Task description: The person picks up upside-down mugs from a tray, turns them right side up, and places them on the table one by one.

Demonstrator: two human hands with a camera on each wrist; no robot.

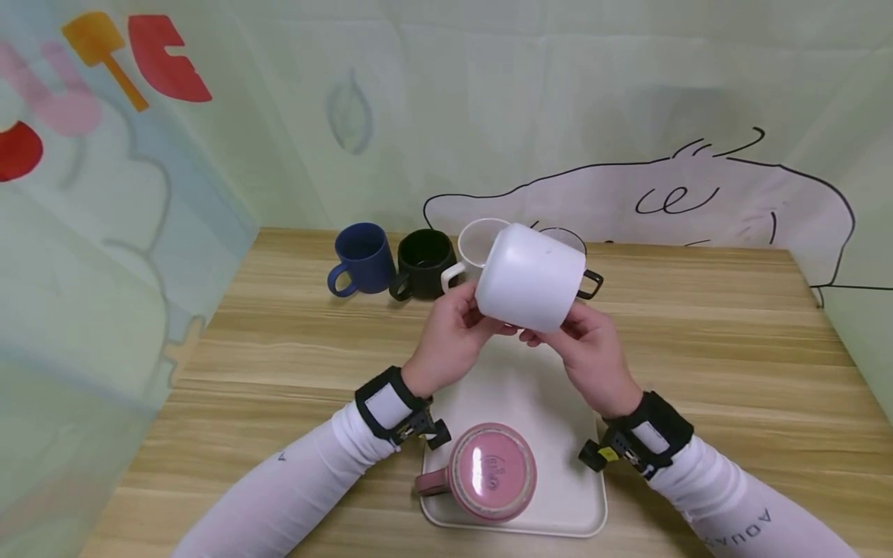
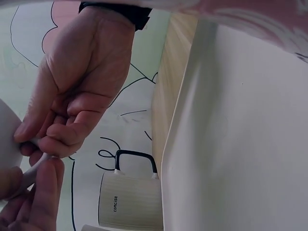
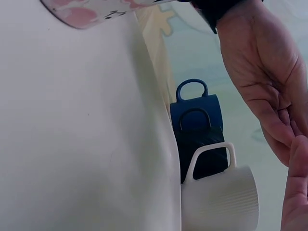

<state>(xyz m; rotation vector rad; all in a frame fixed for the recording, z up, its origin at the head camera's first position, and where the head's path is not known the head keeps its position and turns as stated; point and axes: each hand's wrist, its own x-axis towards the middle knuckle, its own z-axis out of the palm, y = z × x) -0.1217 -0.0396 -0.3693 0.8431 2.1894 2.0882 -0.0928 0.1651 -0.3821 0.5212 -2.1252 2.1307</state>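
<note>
Over a wood-grain desk [image 1: 293, 341], both hands [image 1: 449, 337] [image 1: 596, 360] grip a tilted white mug [image 1: 533, 275] toward 12 o'clock of the tray [image 1: 565, 465], seemingly for turning, the next move needing steady support clear of the upturned pink mug [image 1: 493, 473] at 7.

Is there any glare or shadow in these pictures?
Yes: in the head view, a bright streak of glare on the pink mug's upturned base; in the left wrist view, soft shadow along the white tray near its edge; in the right wrist view, similar soft grey shading beside its rim.
</note>
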